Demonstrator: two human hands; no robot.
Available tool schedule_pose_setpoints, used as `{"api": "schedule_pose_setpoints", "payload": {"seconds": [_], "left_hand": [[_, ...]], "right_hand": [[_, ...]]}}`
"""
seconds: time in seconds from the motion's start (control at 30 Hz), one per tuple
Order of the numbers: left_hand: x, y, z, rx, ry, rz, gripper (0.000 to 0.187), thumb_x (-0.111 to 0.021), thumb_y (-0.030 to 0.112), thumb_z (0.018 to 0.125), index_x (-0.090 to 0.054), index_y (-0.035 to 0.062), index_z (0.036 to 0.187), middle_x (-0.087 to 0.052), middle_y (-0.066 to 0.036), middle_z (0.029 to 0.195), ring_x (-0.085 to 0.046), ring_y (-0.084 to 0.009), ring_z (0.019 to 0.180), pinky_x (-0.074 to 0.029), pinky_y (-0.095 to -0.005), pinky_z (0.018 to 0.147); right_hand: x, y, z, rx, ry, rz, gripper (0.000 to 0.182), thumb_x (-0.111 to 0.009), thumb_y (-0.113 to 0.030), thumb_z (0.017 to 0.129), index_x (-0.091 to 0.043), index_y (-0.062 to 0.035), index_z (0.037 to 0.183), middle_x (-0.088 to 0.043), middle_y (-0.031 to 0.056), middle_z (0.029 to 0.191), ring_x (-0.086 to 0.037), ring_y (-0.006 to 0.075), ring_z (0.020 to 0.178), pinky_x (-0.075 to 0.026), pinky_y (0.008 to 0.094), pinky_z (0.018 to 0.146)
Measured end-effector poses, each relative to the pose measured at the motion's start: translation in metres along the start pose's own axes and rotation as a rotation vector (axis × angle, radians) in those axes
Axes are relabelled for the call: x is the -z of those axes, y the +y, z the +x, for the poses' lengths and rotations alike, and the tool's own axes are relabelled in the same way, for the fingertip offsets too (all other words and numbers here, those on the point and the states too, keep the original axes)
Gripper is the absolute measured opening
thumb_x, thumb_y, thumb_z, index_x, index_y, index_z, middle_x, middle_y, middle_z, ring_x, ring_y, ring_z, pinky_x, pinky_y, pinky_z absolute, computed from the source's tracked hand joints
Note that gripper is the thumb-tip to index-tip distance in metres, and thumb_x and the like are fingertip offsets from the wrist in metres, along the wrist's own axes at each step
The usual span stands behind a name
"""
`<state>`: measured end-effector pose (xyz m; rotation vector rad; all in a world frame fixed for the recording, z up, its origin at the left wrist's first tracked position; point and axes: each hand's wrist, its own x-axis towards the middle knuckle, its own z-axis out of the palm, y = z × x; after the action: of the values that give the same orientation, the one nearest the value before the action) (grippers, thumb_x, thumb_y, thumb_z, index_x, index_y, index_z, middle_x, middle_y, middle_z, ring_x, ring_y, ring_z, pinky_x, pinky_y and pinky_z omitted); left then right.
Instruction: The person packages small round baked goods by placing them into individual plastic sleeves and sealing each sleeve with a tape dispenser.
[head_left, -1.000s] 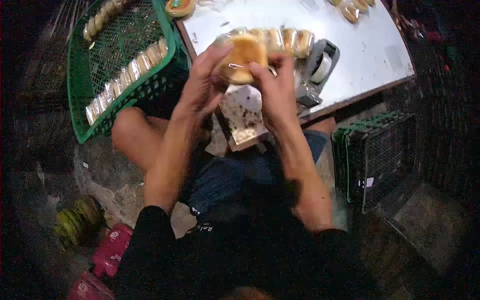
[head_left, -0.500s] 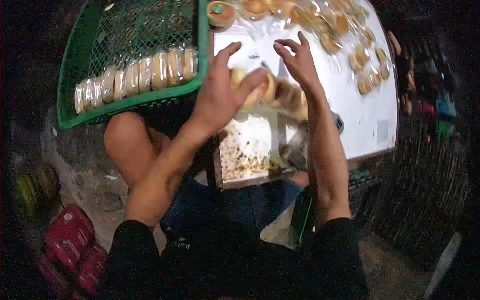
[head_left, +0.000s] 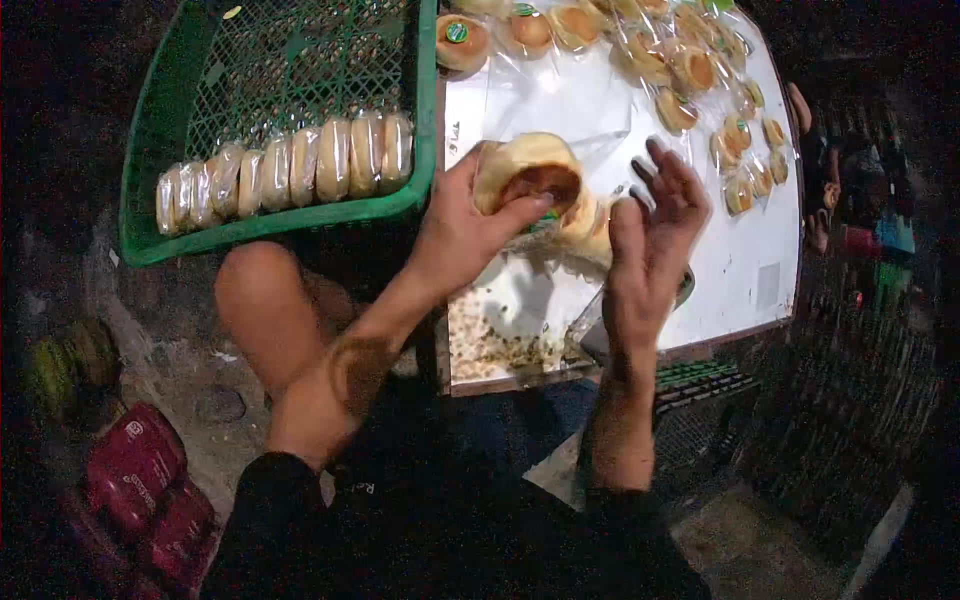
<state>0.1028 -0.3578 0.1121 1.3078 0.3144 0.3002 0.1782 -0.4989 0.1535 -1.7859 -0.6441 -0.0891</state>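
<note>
My left hand is closed around a round bun, pale at the side and brown in the middle. Its thumb presses across the brown face, close to a small green label. Just right of it, my right hand is raised over the table with fingers apart and holds nothing. More buns lie between the two hands, partly covered by them. Clear plastic film spreads on the white table behind the held bun.
At the left stands a green plastic crate with a row of wrapped buns along its near side. Wrapped buns with green labels cover the table's far side. Crumbs lie at the near left corner. Dark red packages sit on the floor.
My left hand has closed on a bun and tilted its brown face into view. My right hand has come lower and nearer, its fingers spread.
</note>
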Motion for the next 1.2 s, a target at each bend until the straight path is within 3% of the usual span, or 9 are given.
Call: {"api": "schedule_pose_setpoints", "payload": {"seconds": [0.07, 0.2, 0.4, 0.57, 0.7, 0.8, 0.93, 1.1, 1.2], "left_hand": [[-0.004, -0.008, -0.004, 0.013, -0.062, 0.037, 0.044, -0.063, 0.032, 0.087, -0.055, -0.0043, 0.11, -0.061, -0.014, 0.099, -0.056, -0.019, 0.1, -0.044, -0.0325, 0.088], [-0.009, -0.018, -0.011, 0.108, 0.183, 0.008, 0.043, -0.05, 0.039, 0.095, -0.055, -0.0028, 0.101, -0.059, -0.01, 0.091, -0.055, -0.0173, 0.09, -0.043, -0.031, 0.082], [-0.035, -0.001, -0.049, -0.618, -0.039, 0.536, 0.02, -0.058, 0.02, 0.091, -0.059, -0.0003, 0.091, -0.059, -0.008, 0.081, -0.057, -0.0147, 0.074, -0.046, -0.0291, 0.063], [-0.069, 0.003, -0.061, -0.335, 0.093, 0.328, 0.024, -0.053, 0.021, 0.094, -0.055, 0.0012, 0.082, -0.052, 0.001, 0.069, -0.046, -0.0084, 0.065, -0.041, -0.0253, 0.058], [-0.071, -0.006, -0.046, 0.016, -0.226, 0.494, 0.03, -0.049, 0.027, 0.097, -0.059, -0.0002, 0.091, -0.053, 0.001, 0.07, -0.046, -0.0086, 0.066, -0.039, -0.025, 0.059], [-0.091, -0.011, -0.063, -0.817, 0.173, 0.395, 0.036, -0.051, 0.023, 0.095, -0.046, -0.005, 0.117, -0.057, -0.014, 0.101, -0.057, -0.0226, 0.092, -0.046, -0.0338, 0.085], [-0.102, 0.034, -0.086, -0.089, -0.229, 0.459, 0.024, -0.056, 0.013, 0.093, -0.057, -0.0066, 0.107, -0.063, -0.011, 0.098, -0.061, -0.019, 0.089, -0.048, -0.0303, 0.085], [-0.102, 0.043, -0.071, 0.108, -0.044, -0.123, 0.024, -0.057, 0.018, 0.094, -0.063, -0.005, 0.092, -0.066, -0.008, 0.086, -0.061, -0.0107, 0.081, -0.049, -0.0239, 0.068], [-0.093, 0.037, -0.07, -0.134, 0.026, 0.174, 0.023, -0.057, 0.018, 0.094, -0.061, -0.0052, 0.093, -0.066, -0.01, 0.087, -0.061, -0.0113, 0.08, -0.049, -0.0244, 0.071]], "right_hand": [[0.002, 0.004, -0.026, -0.423, -0.051, 0.123, 0.05, -0.061, -0.02, 0.09, -0.038, 0.0005, 0.129, -0.047, 0.0157, 0.125, -0.048, 0.0223, 0.113, -0.039, 0.0338, 0.097], [-0.006, 0.002, -0.084, -0.398, -0.119, 0.188, 0.034, -0.055, -0.02, 0.093, -0.044, -0.0005, 0.118, -0.054, 0.0115, 0.11, -0.051, 0.0176, 0.102, -0.043, 0.0313, 0.09], [0.049, -0.026, -0.096, -0.284, 0.082, 0.08, 0.014, -0.056, -0.015, 0.092, -0.056, -0.0012, 0.094, -0.057, 0.005, 0.087, -0.053, 0.0129, 0.085, -0.044, 0.0266, 0.08], [0.061, -0.005, -0.109, -0.294, 0.367, 0.43, 0.012, -0.053, -0.016, 0.095, -0.052, -0.004, 0.094, -0.058, 0.0026, 0.085, -0.056, 0.0114, 0.08, -0.047, 0.027, 0.076], [0.054, -0.018, -0.111, -0.257, 0.414, 0.676, 0.017, -0.052, -0.02, 0.096, -0.048, -0.0049, 0.101, -0.057, 0.004, 0.086, -0.055, 0.012, 0.084, -0.047, 0.027, 0.076], [0.053, -0.015, -0.112, -0.227, 0.419, 0.649, 0.018, -0.051, -0.02, 0.096, -0.046, -0.0044, 0.102, -0.057, 0.0054, 0.087, -0.055, 0.0133, 0.084, -0.046, 0.0281, 0.077], [0.06, -0.035, -0.106, -0.1, 0.397, 0.43, 0.014, -0.054, -0.015, 0.093, -0.049, -0.0041, 0.1, -0.057, 0.0062, 0.092, -0.054, 0.0136, 0.083, -0.045, 0.0285, 0.077], [0.059, -0.045, -0.1, 0.301, 0.415, -0.175, 0.038, -0.06, -0.018, 0.087, -0.048, -0.0029, 0.12, -0.054, 0.0175, 0.117, -0.057, 0.0314, 0.095, -0.042, 0.04, 0.091], [0.039, -0.047, -0.104, 0.223, 0.282, -0.255, 0.053, -0.057, -0.021, 0.089, -0.039, -0.0016, 0.135, -0.051, 0.0216, 0.126, -0.055, 0.0373, 0.106, -0.038, 0.0469, 0.098]]}}
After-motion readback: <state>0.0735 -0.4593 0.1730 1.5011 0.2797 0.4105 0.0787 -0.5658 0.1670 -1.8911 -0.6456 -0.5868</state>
